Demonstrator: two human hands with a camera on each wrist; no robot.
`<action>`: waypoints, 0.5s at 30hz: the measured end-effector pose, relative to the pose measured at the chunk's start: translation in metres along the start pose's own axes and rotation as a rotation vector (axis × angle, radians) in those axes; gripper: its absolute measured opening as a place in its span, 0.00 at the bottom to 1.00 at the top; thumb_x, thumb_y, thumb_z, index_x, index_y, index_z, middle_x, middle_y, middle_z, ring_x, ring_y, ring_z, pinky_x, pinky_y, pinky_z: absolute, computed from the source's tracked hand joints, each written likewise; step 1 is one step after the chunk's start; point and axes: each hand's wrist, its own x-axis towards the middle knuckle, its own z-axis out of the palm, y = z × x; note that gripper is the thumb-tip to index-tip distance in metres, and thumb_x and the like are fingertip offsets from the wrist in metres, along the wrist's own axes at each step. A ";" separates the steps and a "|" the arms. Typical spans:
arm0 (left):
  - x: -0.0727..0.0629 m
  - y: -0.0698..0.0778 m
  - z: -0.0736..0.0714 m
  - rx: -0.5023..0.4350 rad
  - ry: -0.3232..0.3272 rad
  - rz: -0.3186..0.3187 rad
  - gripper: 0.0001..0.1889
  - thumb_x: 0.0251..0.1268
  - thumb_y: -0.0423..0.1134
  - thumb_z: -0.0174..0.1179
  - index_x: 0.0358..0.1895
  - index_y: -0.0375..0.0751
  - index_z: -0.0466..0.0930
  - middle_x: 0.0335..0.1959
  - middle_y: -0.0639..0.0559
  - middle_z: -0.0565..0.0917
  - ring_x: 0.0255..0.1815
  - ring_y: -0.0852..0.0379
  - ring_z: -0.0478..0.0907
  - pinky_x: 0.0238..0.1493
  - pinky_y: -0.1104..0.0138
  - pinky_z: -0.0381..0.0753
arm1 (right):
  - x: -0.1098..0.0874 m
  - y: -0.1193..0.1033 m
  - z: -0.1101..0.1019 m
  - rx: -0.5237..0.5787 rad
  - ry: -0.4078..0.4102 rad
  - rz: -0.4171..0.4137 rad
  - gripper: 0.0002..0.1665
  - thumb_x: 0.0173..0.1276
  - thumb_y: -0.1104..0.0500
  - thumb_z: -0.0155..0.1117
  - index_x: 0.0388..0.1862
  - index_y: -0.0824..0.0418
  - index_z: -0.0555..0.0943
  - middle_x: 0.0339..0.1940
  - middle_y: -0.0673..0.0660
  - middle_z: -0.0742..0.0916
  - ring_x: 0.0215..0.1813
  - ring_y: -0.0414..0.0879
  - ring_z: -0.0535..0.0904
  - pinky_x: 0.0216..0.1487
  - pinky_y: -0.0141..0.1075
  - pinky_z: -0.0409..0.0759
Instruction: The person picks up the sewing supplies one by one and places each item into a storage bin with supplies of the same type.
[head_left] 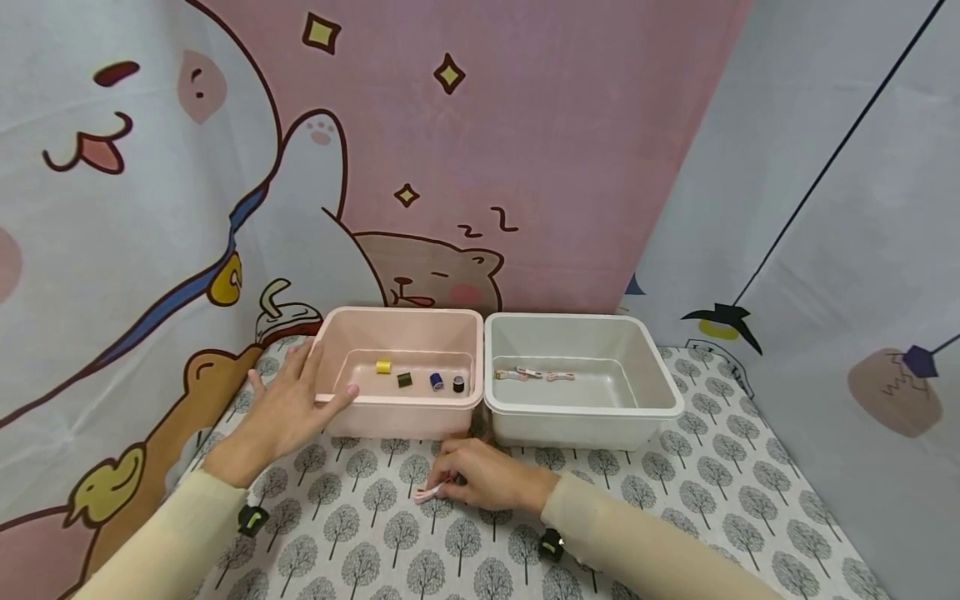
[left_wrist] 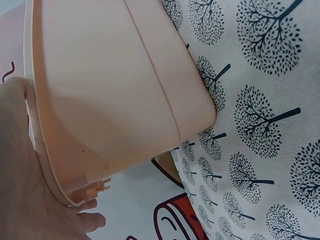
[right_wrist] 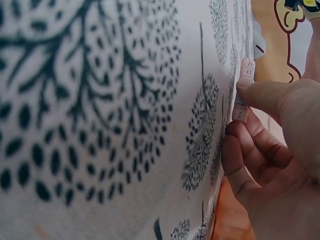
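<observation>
My right hand [head_left: 483, 475] pinches a small folded pink measuring tape [head_left: 427, 494] between thumb and fingers, low over the tablecloth in front of the bins. Printed numbers show on the tape [right_wrist: 240, 112] in the right wrist view. My left hand [head_left: 288, 408] rests at the front left corner of the pink bin [head_left: 401, 421], thumb over the front rim, fingers spread along the left side. Inside that bin lie a yellow thread spool [head_left: 383, 367], a dark green spool [head_left: 405, 380], a blue spool [head_left: 437, 382] and a black spool [head_left: 458, 384].
A white bin [head_left: 585, 423] stands right beside the pink one, with several small folded tapes [head_left: 528, 373] on its floor. The tablecloth [head_left: 390, 533] has a tree print. Cartoon-printed curtains [head_left: 555, 150] hang behind and at both sides.
</observation>
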 end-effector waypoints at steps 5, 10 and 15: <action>0.000 0.000 0.001 -0.005 0.001 0.002 0.60 0.87 0.80 0.46 0.99 0.39 0.39 0.99 0.28 0.44 0.98 0.17 0.42 0.79 0.05 0.28 | -0.003 -0.003 -0.002 0.015 -0.005 0.004 0.12 0.83 0.58 0.78 0.60 0.48 0.96 0.53 0.43 0.93 0.51 0.25 0.83 0.58 0.20 0.85; 0.000 0.000 0.000 -0.009 0.005 0.004 0.59 0.87 0.79 0.47 0.99 0.39 0.40 0.99 0.28 0.44 0.98 0.17 0.42 0.79 0.05 0.28 | -0.007 -0.007 -0.006 0.014 0.007 0.004 0.12 0.82 0.58 0.79 0.59 0.47 0.96 0.51 0.43 0.91 0.48 0.25 0.82 0.55 0.19 0.86; 0.000 -0.001 0.001 -0.016 0.008 0.004 0.59 0.87 0.79 0.47 0.99 0.39 0.40 0.99 0.28 0.44 0.98 0.17 0.42 0.79 0.05 0.27 | -0.011 -0.010 -0.009 -0.006 0.013 -0.004 0.12 0.82 0.57 0.79 0.60 0.46 0.96 0.50 0.42 0.90 0.47 0.24 0.81 0.52 0.18 0.85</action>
